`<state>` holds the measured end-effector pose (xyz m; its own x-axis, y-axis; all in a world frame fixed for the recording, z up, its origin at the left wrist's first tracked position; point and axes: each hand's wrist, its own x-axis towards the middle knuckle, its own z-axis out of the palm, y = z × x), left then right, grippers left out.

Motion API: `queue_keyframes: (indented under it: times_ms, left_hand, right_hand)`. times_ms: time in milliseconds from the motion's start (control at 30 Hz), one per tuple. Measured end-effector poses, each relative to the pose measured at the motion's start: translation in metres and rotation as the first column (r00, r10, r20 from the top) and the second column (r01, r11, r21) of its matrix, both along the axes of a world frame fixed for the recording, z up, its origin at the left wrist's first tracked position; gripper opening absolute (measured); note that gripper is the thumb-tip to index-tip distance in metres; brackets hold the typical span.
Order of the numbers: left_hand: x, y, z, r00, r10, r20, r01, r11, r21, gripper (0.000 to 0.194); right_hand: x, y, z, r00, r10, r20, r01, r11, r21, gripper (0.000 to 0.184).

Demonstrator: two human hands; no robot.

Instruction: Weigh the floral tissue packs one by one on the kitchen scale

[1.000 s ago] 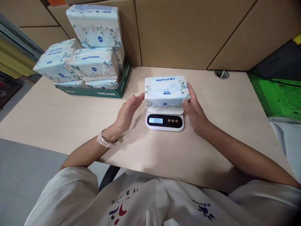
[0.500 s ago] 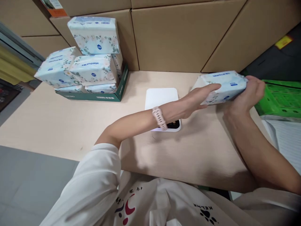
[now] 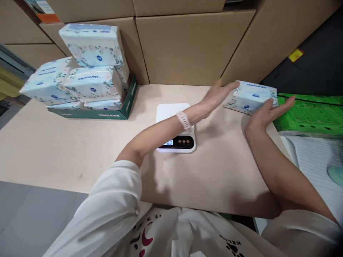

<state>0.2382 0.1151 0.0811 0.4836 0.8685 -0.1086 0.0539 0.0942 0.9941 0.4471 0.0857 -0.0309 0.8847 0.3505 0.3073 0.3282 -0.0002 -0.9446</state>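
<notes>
A soft pack of tissues [image 3: 252, 95] with blue print and flowers lies on the right of the table, near the boxes. At its left end is my left hand [image 3: 218, 95], fingers stretched and thumb side near the wrapper. My right hand [image 3: 266, 113] is at the pack's near right corner, fingers spread, not wrapped round it. Under my left forearm sits a white digital scale [image 3: 174, 111], its plate bare and its lit display reading about 0.0. Part of the plate and display is hidden by that arm.
On the left, several tissue packs [image 3: 92, 84] are stacked in a green tray [image 3: 88, 113]. Cardboard boxes [image 3: 182, 46] line the back of the table [image 3: 80, 150]. At the right edge are a green packet [image 3: 308, 116] and a dark case [image 3: 313, 64].
The tissue pack, gripped between both hands before, now rests on the table. Both hands have opened off it. The view has shifted a little to the right.
</notes>
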Motion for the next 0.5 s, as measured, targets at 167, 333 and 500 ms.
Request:
queue_keyframes:
  times_ms: [167,333,500]
  left_hand:
    - [-0.169,-0.024,0.035,0.848,0.474,0.237,-0.469,0.462,0.753,0.034]
    - [-0.328,-0.022,0.048,0.181,0.859,0.479,-0.783,-0.170,0.599,0.033]
    - [-0.407,-0.006,0.036,0.237,0.968,0.087,-0.799,0.143,0.584,0.019]
  right_hand:
    - [-0.027,-0.018,0.008,0.908,0.099,0.407,-0.199,0.956,0.214,0.050]
    - [-0.109,-0.031,0.050,0.807,0.511,0.295,-0.571,0.804,0.169,0.023]
    - [-0.226,0.001,0.102,0.169,0.986,0.002,-0.982,0.169,-0.085,0.018]
